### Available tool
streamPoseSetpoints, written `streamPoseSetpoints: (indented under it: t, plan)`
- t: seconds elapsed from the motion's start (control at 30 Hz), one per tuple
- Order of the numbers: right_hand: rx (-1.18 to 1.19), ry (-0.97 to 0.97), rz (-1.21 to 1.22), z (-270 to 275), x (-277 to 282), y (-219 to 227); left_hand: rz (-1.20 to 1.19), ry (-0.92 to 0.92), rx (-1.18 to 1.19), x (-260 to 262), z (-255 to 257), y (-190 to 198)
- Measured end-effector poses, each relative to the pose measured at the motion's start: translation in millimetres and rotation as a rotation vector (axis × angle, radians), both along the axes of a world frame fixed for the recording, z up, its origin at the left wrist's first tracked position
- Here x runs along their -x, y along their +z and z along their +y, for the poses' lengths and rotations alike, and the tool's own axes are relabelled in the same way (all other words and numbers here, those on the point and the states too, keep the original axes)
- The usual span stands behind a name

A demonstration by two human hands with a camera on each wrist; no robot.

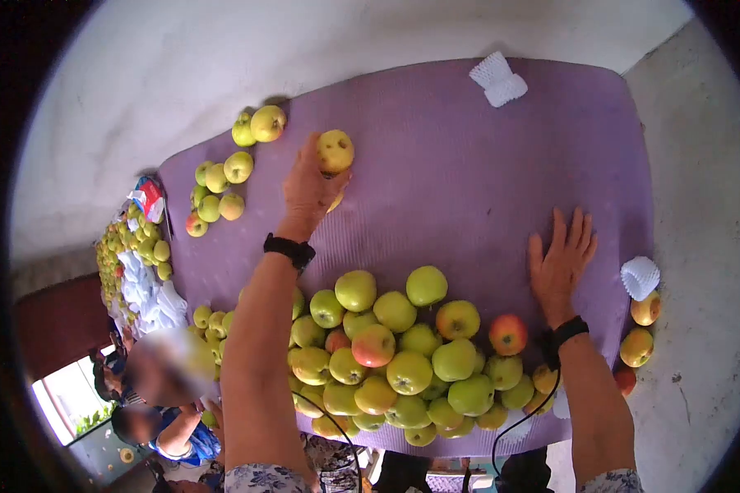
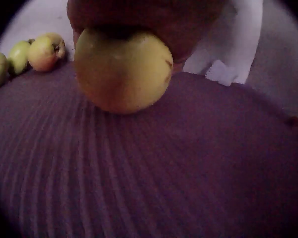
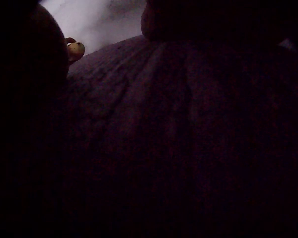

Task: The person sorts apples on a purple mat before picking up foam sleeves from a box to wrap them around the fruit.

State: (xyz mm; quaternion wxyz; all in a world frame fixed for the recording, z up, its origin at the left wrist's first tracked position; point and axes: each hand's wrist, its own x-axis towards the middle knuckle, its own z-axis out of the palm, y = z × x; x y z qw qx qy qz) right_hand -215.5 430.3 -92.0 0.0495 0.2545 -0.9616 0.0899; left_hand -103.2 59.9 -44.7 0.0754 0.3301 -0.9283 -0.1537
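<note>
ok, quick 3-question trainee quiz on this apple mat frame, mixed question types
1. True or false: the right hand grips an apple.
2. What does the left hand hold? A) foam net B) yellow apple C) red apple
3. What colour is the mat?

Key:
1. False: it rests flat, fingers spread, on the mat beside the apple pile.
2. B: the yellow apple, held above the mat; the left wrist view shows it too.
3. Purple.
</note>
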Motion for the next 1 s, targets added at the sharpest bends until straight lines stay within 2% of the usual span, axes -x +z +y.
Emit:
streamPoseSetpoints:
  t: [0.03,0.1,0.17,0.2,0.3,0.37,0.43,0.5,0.53,0.57,0.6,0.7,0.77,0.8,0.87,0.93,1.0]
  plan:
    - [0.003,0.006,0.05,1,1,-3,-0.011,0.008,-0.008,-4,-1,3]
    - [-0.013,0.043,0.055,4,1,-11,0.277,-0.074,-0.184,-20,-3,9]
    - [-0.06,0.003,0.126,3,2,-16,0.277,0.111,-0.34,-35,13,50]
    - [-0.062,0.009,0.149,3,2,-20,0.301,0.078,-0.333,-47,14,63]
    - [-0.034,0.045,0.169,9,4,-30,0.29,0.138,-0.372,-102,8,90]
    - [0.0,0.051,0.188,10,5,-36,0.464,0.193,-0.474,-143,19,112]
    - [0.026,0.067,0.226,10,6,-38,0.392,0.216,-0.397,-185,39,139]
    - [-0.008,0.068,0.209,10,5,-34,0.393,0.383,-0.46,-225,66,158]
    - [-0.046,0.061,0.199,12,4,-33,0.369,0.358,-0.367,-247,78,164]
    - [-0.065,0.076,0.196,15,4,-34,0.363,0.485,-0.402,-255,100,173]
    - [-0.022,0.09,0.201,16,4,-36,0.303,0.435,-0.284,-277,108,173]
    - [0.04,0.076,0.219,14,6,-43,0.337,0.478,-0.358,-336,130,161]
    - [0.061,0.053,0.219,13,8,-51,0.351,0.677,-0.417,-365,147,153]
    - [0.068,0.063,0.251,15,13,-56,0.348,0.68,-0.411,-379,153,146]
    - [0.078,0.074,0.274,18,15,-60,0.427,0.852,-0.476,-403,165,131]
    - [0.108,0.118,0.299,18,17,-58,0.378,0.841,-0.413,-413,174,116]
    - [0.092,0.116,0.323,18,16,-58,0.431,0.914,-0.384,-418,184,94]
